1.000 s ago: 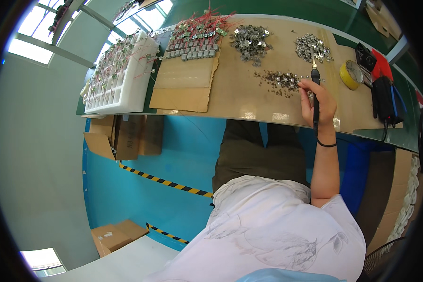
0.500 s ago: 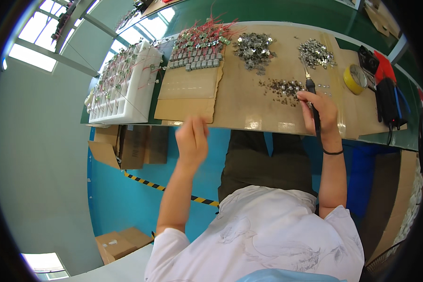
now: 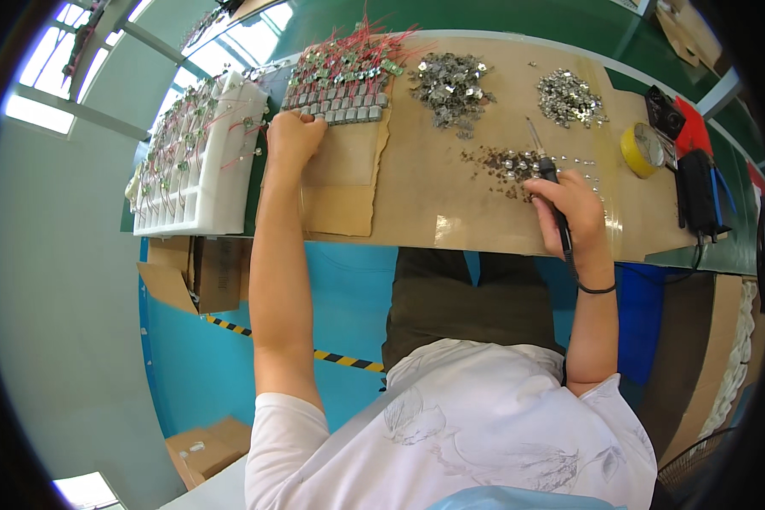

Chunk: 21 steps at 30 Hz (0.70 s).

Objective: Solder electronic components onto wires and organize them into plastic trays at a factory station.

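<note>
My right hand (image 3: 580, 212) is wrapped round a soldering iron (image 3: 549, 174), its tip pointing away from me over small brown and silver bits (image 3: 506, 168). With its fingers pinched together, my left hand (image 3: 294, 140) touches the near left corner of the rows of small grey block-shaped parts (image 3: 354, 113). What its fingertips grip, if anything, is hidden. Those rows lie on a cardboard sheet (image 3: 340, 208). Behind them are small green boards with thin red wires (image 3: 348, 64).
A white slotted foam rack (image 3: 221, 204) full of wired parts stands left of my arm. Piles of metal pieces (image 3: 452, 89) and shiny small parts (image 3: 569, 98) lie farther back. At right are yellow tape (image 3: 643, 150) and a black box-shaped device (image 3: 701, 191).
My left hand has moved away from me and leftward, from the table's near edge to the grey parts. The soldering iron has shifted slightly left and nearer, still in my right hand.
</note>
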Motion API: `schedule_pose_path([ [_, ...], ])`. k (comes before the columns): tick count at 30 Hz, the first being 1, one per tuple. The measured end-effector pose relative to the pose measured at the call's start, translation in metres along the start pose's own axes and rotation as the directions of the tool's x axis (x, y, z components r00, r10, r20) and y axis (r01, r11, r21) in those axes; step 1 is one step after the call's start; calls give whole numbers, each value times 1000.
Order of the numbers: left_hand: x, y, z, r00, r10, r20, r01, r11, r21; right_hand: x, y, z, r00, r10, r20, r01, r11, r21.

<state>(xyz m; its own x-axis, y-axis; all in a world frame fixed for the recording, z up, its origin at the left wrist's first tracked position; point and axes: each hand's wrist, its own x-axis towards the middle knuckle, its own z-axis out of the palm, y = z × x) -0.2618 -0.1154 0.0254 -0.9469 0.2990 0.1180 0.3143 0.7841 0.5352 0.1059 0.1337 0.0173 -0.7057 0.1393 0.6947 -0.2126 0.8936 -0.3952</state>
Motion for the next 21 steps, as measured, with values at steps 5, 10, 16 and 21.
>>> schedule_pose_path([
  [5,-1,21,-18,988,-103,119,98,994,41,1,0,-1,1000,23,-18,-23,1000,6],
  [10,6,4,-16,988,-94,122,89,995,43,1,-2,1,999,-7,-37,7,1000,10],
  [16,-22,14,-36,983,-88,-163,-5,866,-499,-3,5,-1,998,-14,-68,12,1000,-29],
  [21,-76,27,-34,902,427,58,-258,644,-720,-5,17,6,990,-55,-128,48,997,-61],
])
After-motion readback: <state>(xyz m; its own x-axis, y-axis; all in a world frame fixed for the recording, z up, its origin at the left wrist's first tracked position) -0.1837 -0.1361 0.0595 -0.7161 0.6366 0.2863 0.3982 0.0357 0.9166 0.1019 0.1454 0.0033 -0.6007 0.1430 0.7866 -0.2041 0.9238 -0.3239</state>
